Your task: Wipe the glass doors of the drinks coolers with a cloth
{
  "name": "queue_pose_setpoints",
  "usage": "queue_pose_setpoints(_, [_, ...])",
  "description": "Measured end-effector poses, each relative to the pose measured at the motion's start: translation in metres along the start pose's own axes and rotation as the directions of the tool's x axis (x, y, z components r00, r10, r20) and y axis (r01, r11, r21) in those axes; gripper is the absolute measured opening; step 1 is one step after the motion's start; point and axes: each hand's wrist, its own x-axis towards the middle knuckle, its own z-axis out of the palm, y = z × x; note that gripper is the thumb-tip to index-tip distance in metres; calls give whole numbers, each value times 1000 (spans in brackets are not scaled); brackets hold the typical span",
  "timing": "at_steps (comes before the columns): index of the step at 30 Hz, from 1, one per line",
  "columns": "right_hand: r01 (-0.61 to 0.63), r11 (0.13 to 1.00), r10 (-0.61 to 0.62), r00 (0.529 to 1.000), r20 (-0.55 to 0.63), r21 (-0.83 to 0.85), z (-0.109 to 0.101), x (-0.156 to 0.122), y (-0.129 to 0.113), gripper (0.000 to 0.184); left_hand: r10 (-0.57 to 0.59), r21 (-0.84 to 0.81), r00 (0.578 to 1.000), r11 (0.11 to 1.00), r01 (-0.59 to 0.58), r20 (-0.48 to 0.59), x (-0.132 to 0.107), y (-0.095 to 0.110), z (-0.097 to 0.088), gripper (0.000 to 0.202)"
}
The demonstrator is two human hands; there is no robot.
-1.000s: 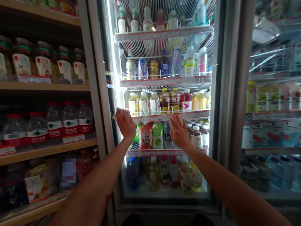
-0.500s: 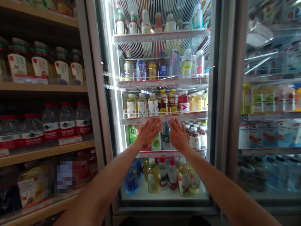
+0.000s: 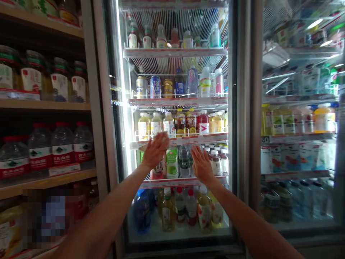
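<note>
Both arms reach forward at a lit drinks fridge. My left hand (image 3: 156, 150) is open, fingers stretched and slightly blurred, before the shelf edge under the yellow-capped tea bottles (image 3: 191, 123). Lower and to its right, my right hand (image 3: 201, 164) is also open and flat, holding nothing. Between them show a green-labelled bottle (image 3: 171, 163) and a clear bottle with a dark label (image 3: 184, 162). White-capped bottles (image 3: 215, 163) stand just right of my right hand. Whether either palm touches glass or a shelf, I cannot tell.
Metal frame posts (image 3: 244, 108) flank the fridge. At left, wooden shelves (image 3: 45, 104) carry jars and red-capped water bottles (image 3: 61, 144). Another glass-fronted fridge section at right holds cartons (image 3: 292, 158) and bottles. Several bottles, including a blue one (image 3: 142, 212), stand on the fridge bottom.
My hands are farther apart: the left has moved left, the right slightly lower in view. The shelves have shifted left and down in the picture.
</note>
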Motion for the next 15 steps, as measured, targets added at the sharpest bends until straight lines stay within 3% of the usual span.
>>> queue_pose_setpoints(2, [-4, 1000, 4, 1000, -20, -8, 1, -2, 0, 64, -279, 20, 950, 959, 284, -141, 1, -3, 0, 55])
queue_pose_setpoints(3, [-16, 1000, 16, 999, -37, -14, 2, -2, -1, 64, -301, 12, 941, 952, 306, -156, 1, -2, 0, 55])
queue_pose_setpoints(4, [-29, 999, 28, 998, -49, -20, 3, -3, -1, 65, -239, -3, 963, 971, 241, -125, 1, 1, 1, 55])
queue_pose_setpoints(6, [-39, 999, 37, 998, -57, -26, 4, -4, -1, 66, 35, -64, 999, 997, -34, 9, -2, 9, 2, 50])
queue_pose_setpoints(7, [-32, 999, 30, 998, -55, -26, 4, -4, -1, 66, 155, -99, 986, 984, -149, 65, -3, 11, 2, 48])
queue_pose_setpoints(8, [-19, 1000, 18, 999, -48, -24, 4, -5, 1, 66, 194, -112, 977, 976, -184, 83, -5, 11, 2, 46])
queue_pose_setpoints(9, [-4, 1000, 3, 999, -39, -19, 4, -6, 2, 66, 156, -100, 985, 984, -149, 67, -5, 10, 1, 46])
queue_pose_setpoints(11, [20, 1000, -20, 999, -24, -9, 3, -7, 5, 65, -92, -37, 995, 995, 90, -46, -6, 3, 0, 48])
queue_pose_setpoints(13, [22, 1000, -22, 999, -24, -7, 3, -8, 5, 66, -349, -8, 918, 935, 354, -188, -4, -1, 1, 53])
queue_pose_setpoints(14, [12, 1000, -12, 999, -30, -7, 3, -8, 4, 66, -398, -4, 891, 913, 407, -217, -4, 1, 3, 56])
queue_pose_setpoints(15, [-3, 1000, 3, 999, -38, -8, 4, -8, 3, 67, -372, 2, 907, 925, 380, -199, -3, 4, 5, 57])
